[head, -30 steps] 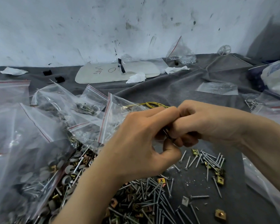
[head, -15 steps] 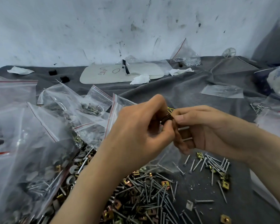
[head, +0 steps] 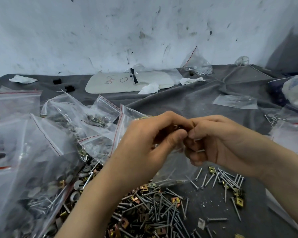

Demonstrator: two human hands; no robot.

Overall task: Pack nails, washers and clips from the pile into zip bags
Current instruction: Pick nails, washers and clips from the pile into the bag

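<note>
Two hands at centre, fingertips touching: left hand (head: 150,145) and right hand (head: 218,141), fingers curled, pinching the mouth of a clear zip bag (head: 175,167). Bag hanging below them — over the pile of nails, clips and washers (head: 150,212) on grey cloth (head: 187,102). Filled zip bags (head: 33,160) just left.

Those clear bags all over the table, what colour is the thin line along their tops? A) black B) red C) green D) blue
B: each of the zip bags shows a thin red line just below its opening, plainest on the flat one at far left.
</note>
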